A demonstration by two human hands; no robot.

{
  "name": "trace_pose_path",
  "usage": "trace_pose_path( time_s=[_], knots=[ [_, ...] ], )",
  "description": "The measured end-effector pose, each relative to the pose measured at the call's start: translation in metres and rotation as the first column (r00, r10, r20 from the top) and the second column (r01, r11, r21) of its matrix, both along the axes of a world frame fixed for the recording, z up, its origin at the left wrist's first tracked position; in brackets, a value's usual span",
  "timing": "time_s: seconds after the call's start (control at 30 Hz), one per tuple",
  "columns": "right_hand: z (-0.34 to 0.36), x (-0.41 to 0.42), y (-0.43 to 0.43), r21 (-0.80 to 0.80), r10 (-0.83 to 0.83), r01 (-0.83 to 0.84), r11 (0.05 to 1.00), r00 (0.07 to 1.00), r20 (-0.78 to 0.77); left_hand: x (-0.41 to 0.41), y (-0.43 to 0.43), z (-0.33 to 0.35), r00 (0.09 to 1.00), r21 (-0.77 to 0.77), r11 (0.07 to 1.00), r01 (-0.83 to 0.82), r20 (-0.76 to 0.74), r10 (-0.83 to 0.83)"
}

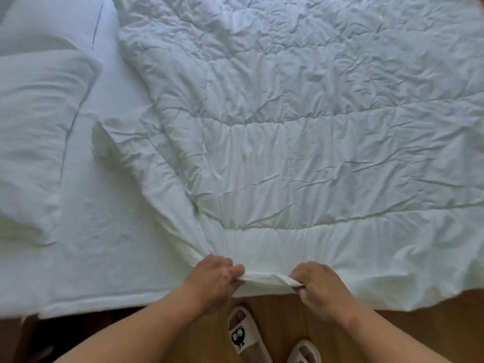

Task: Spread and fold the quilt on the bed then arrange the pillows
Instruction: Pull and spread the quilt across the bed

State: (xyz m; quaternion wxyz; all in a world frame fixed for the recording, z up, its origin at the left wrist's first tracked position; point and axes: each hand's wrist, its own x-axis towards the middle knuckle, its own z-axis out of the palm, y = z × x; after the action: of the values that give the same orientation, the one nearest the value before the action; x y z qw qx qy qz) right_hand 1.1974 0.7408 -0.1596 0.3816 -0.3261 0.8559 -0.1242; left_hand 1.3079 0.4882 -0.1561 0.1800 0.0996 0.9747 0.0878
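Quilt (301,127): near hem bunched between both fists at the bed's edge
Left hand (213,279): fingers clenched on hem
Right hand (318,286): likewise

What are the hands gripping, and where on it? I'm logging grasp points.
Both the left hand and right hand pinch the quilt along its near edge, close together.
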Motion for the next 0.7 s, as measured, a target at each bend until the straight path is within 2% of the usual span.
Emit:
trace_pose_path(
  time_s=[0.1,0.13,0.2,0.3,0.4,0.53,0.7],
  knots=[
    [-0.008,0.005,0.011,0.087,-0.022,0.027,0.996,0.998,-0.053,-0.005,-0.016,0.006,0.994,-0.084,0.996,0.019,0.105,-0.011],
    [-0.011,0.006,0.013,0.135,0.0,0.013,0.991,0.996,-0.093,-0.005,-0.029,0.01,0.987,-0.115,0.993,-0.008,0.16,0.026],
    [-0.014,0.011,0.012,0.173,0.03,-0.001,0.985,0.985,-0.171,-0.005,-0.062,0.019,0.978,-0.187,0.975,-0.121,0.146,0.149],
    [-0.014,0.031,-0.011,-0.026,-0.085,0.081,0.996,0.97,-0.23,0.0,-0.116,0.024,0.948,-0.366,0.9,-0.237,0.115,0.296],
    [-0.005,0.048,-0.062,-0.21,-0.123,0.09,0.973,0.981,-0.147,-0.005,-0.165,0.021,0.951,-0.455,0.858,-0.237,0.071,0.3],
    [0.001,0.055,-0.141,-0.324,-0.2,0.199,0.925,0.979,0.032,-0.03,-0.212,0.014,0.967,-0.455,0.86,-0.229,-0.004,0.255],
    [-0.008,0.058,-0.248,-0.341,-0.242,0.249,0.906,0.968,0.064,-0.059,-0.269,0.0,0.991,-0.491,0.863,-0.123,-0.018,0.132]
  ],
)
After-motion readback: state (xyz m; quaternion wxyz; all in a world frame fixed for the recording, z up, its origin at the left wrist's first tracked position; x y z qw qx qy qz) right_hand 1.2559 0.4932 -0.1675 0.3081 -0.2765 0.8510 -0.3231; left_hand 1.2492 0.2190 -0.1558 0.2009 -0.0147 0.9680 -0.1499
